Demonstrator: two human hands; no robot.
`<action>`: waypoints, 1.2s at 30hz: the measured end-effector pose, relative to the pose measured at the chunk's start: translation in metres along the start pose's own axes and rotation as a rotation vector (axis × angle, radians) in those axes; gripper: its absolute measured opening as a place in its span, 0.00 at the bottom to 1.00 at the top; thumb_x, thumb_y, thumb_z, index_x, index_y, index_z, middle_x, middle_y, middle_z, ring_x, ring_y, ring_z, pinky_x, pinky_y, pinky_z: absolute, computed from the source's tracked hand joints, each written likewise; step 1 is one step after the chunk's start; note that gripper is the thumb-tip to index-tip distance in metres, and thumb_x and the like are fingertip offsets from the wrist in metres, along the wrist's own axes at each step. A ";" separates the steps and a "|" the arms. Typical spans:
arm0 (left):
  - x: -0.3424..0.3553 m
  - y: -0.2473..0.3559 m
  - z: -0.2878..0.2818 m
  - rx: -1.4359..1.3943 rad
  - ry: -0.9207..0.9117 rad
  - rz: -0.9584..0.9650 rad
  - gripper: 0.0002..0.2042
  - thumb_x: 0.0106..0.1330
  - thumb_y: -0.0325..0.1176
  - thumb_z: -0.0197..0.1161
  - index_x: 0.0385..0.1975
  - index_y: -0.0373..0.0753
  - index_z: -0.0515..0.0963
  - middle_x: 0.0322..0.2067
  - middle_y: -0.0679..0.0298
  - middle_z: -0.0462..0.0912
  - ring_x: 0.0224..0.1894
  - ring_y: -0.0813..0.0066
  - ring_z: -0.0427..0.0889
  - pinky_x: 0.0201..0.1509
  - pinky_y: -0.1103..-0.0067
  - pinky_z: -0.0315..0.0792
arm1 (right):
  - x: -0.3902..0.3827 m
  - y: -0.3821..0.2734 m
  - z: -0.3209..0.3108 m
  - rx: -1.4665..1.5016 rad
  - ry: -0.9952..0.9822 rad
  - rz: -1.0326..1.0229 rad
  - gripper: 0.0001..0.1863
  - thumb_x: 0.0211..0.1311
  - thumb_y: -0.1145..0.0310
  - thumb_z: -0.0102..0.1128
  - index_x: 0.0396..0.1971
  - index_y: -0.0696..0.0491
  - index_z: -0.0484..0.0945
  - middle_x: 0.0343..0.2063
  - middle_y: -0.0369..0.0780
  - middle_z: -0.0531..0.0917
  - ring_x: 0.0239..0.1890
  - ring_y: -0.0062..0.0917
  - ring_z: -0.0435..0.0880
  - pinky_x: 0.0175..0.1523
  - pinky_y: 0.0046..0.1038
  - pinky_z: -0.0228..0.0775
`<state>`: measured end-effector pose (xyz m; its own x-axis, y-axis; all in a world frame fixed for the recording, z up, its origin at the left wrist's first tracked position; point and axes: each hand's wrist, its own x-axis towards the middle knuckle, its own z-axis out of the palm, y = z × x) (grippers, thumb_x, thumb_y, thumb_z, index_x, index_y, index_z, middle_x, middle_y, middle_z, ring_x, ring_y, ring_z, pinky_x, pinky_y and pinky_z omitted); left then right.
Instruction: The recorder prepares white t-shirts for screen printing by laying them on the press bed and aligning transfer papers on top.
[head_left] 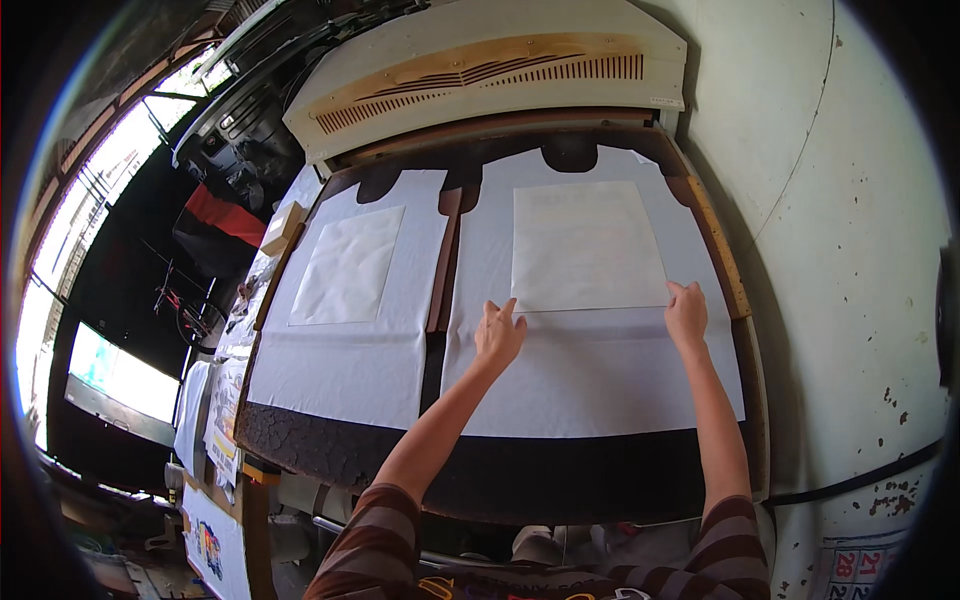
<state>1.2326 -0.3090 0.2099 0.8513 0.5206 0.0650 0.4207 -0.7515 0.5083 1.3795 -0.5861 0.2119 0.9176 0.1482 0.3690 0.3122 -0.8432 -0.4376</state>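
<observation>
A large white sheet of paper lies on a pale, sleeveless-looking cut fabric piece with a rounded neckline. My left hand is at the sheet's lower left corner, its fingers closed at the edge. At the lower right corner, my right hand pinches the paper between thumb and fingers. To the left, a second pale fabric piece carries another white sheet, which neither hand touches. Both fabric pieces are spread flat on a dark, worn press bed.
Behind the bed stands a cream machine housing with slotted vents and scorched-looking stains. A brown strip runs between the fabric pieces. A wooden rail edges the right side, beside a peeling pale wall. A printed white cloth lies lower left.
</observation>
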 end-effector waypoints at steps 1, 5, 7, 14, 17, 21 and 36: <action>-0.005 0.002 0.002 0.068 -0.023 0.008 0.20 0.57 0.39 0.56 0.51 0.44 0.70 0.41 0.52 0.68 0.42 0.56 0.74 0.42 0.65 0.70 | -0.006 -0.001 -0.004 -0.063 -0.044 -0.016 0.16 0.50 0.79 0.51 0.40 0.51 0.78 0.34 0.44 0.72 0.40 0.36 0.74 0.42 0.34 0.70; -0.010 0.001 0.008 0.118 -0.007 0.023 0.21 0.59 0.41 0.54 0.53 0.45 0.68 0.40 0.52 0.68 0.41 0.55 0.74 0.41 0.65 0.70 | -0.022 0.001 -0.002 -0.156 -0.076 -0.069 0.17 0.50 0.80 0.50 0.41 0.50 0.79 0.35 0.44 0.72 0.40 0.36 0.73 0.42 0.34 0.70; -0.010 0.002 0.008 0.121 -0.007 0.028 0.21 0.59 0.41 0.54 0.53 0.45 0.68 0.40 0.52 0.69 0.41 0.55 0.74 0.41 0.65 0.70 | -0.027 0.001 -0.003 -0.162 -0.080 -0.087 0.17 0.51 0.79 0.49 0.41 0.49 0.79 0.34 0.45 0.72 0.39 0.36 0.73 0.43 0.33 0.69; -0.010 0.003 0.010 0.139 -0.020 0.014 0.21 0.59 0.41 0.54 0.53 0.45 0.67 0.39 0.52 0.69 0.40 0.55 0.75 0.42 0.65 0.70 | -0.030 0.000 -0.007 -0.191 -0.093 -0.083 0.17 0.53 0.78 0.48 0.41 0.49 0.79 0.34 0.45 0.72 0.40 0.36 0.73 0.43 0.32 0.69; -0.010 0.005 0.009 0.127 -0.035 -0.002 0.22 0.59 0.41 0.54 0.54 0.45 0.67 0.40 0.52 0.69 0.41 0.56 0.75 0.42 0.65 0.70 | -0.031 -0.001 -0.010 -0.190 -0.103 -0.080 0.17 0.53 0.78 0.48 0.42 0.49 0.79 0.35 0.45 0.72 0.40 0.36 0.73 0.43 0.32 0.69; -0.009 0.005 0.007 0.134 -0.036 -0.006 0.22 0.59 0.41 0.54 0.54 0.45 0.67 0.39 0.52 0.69 0.41 0.56 0.75 0.42 0.66 0.70 | -0.031 -0.003 -0.011 -0.199 -0.129 -0.074 0.17 0.54 0.78 0.48 0.43 0.49 0.78 0.35 0.45 0.72 0.40 0.36 0.73 0.43 0.32 0.69; 0.000 0.005 0.004 0.116 -0.078 0.018 0.21 0.58 0.40 0.54 0.52 0.43 0.68 0.40 0.51 0.69 0.42 0.56 0.75 0.43 0.66 0.70 | -0.026 -0.003 -0.007 -0.210 -0.109 -0.084 0.17 0.54 0.78 0.47 0.42 0.49 0.78 0.35 0.45 0.72 0.41 0.36 0.74 0.44 0.33 0.69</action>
<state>1.2363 -0.3146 0.2093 0.8790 0.4768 0.0035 0.4347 -0.8044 0.4048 1.3528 -0.5909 0.2094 0.9153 0.2671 0.3015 0.3405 -0.9130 -0.2249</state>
